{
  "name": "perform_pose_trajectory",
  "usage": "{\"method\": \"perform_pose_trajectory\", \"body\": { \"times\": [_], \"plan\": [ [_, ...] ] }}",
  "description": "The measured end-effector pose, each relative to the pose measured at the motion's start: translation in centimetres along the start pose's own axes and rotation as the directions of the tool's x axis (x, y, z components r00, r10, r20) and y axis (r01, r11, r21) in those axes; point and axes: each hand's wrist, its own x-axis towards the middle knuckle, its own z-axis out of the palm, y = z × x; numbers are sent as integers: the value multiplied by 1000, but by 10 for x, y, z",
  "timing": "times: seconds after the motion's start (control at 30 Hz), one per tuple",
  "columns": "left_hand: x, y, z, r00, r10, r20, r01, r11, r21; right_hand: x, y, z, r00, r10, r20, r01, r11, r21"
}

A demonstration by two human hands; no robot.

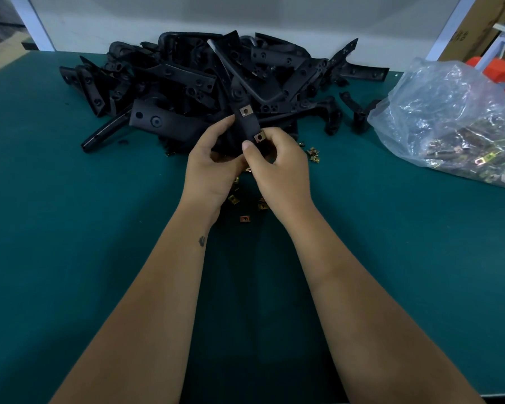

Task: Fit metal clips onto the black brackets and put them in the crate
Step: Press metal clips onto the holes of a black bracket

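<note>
Head view, starting nearest: two bare forearms reach forward over the green surface (70,199), and a few loose metal clips (245,219) lie scattered on it just under and beside the wrists. Above them, both hands meet around one black bracket (242,123), held upright off the surface. The left hand (213,167) grips its lower part, fingers curled round the left edge. The right hand (277,167) pinches the bracket's right edge, thumb up against the front, just where a second clip (259,137) sits; an upper clip (245,111) is already seated higher on the same strip.

The step in hand looks like pressing that second clip home. To do it well, the left hand should brace the strip firmly while the right thumb pushes the clip straight on until its hole lines up with the bracket's hole; a skewed push would likely leave it cocked or let it spring off.

Farther back, a pile of black brackets (187,83) lies heaped against the rear of the surface, and to the right a clear plastic bag (449,112) holds many more clips. No crate is in view. Beyond the bag, a cardboard box (478,27) bears dark printing too blurred to read; no other writing or brand shows.
</note>
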Motion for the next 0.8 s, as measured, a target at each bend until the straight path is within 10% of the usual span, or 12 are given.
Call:
{"method": "perform_pose_trajectory", "body": {
  "times": [0.8],
  "plan": [
    [-3,0,2,993,81,83,-85,995,47,-2,-1,-2,999,13,-36,-17,994,-104]
  ]
}}
